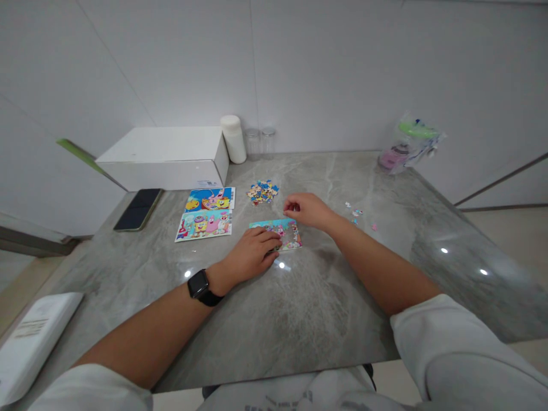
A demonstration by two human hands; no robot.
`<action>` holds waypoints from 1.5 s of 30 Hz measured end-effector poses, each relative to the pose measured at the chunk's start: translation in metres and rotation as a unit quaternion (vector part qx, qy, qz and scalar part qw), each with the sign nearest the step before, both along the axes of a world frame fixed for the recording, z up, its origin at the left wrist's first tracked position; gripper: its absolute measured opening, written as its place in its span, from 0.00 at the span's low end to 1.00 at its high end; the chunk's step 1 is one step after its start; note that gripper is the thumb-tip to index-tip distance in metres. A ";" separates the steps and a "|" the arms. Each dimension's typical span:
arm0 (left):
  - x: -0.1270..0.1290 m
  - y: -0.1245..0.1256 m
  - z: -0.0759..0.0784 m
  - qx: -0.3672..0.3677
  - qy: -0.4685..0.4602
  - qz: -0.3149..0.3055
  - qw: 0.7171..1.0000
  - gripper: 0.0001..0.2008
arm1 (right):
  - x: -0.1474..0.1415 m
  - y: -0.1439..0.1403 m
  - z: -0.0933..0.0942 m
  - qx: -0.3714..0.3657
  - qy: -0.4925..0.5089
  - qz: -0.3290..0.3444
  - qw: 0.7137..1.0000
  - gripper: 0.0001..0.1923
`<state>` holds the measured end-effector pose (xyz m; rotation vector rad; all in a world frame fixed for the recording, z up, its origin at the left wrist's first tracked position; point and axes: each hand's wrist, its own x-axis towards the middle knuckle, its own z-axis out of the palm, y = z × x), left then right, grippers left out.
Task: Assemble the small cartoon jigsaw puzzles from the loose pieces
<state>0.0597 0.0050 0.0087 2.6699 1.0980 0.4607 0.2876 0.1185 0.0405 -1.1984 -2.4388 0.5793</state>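
Left hand (252, 251) flat — on puzzle (278, 233)

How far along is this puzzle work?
Two cartoon puzzles lie flat and look complete. A third puzzle sits under the left hand, its picture largely filled; the right hand hovers at its far corner, fingers pinched, contents unclear. A pile of loose pieces and a few scattered pieces remain.
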 end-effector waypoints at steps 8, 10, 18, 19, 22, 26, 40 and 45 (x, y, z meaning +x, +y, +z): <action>-0.001 0.002 -0.008 0.030 -0.017 -0.003 0.999 0.15 | 0.065 -0.002 0.082 0.086 0.178 -0.131 0.972 0.10; -0.002 0.003 -0.010 0.041 -0.026 0.003 0.999 0.15 | 0.085 -0.012 0.099 0.114 0.196 -0.155 0.961 0.12; -0.001 0.004 -0.005 0.060 -0.044 0.005 0.997 0.13 | 0.137 -0.040 0.130 0.167 0.138 -0.214 0.952 0.14; -0.001 0.004 -0.003 0.061 -0.045 0.005 0.997 0.12 | 0.142 -0.038 0.126 0.153 0.116 -0.224 0.955 0.14; -0.001 0.003 -0.001 0.065 -0.046 0.005 0.997 0.12 | 0.159 -0.031 0.100 0.091 0.013 -0.241 0.966 0.12; 0.000 0.004 -0.002 0.075 -0.044 0.014 0.996 0.11 | 0.187 -0.039 0.056 -0.001 -0.130 -0.242 0.961 0.08; -0.004 0.010 -0.010 0.064 -0.110 0.120 0.985 0.16 | 0.247 -0.062 -0.013 -0.062 -0.199 -0.300 0.931 0.12; -0.005 0.009 -0.007 0.058 -0.115 0.129 0.983 0.17 | 0.238 -0.054 -0.021 -0.054 -0.209 -0.271 0.938 0.14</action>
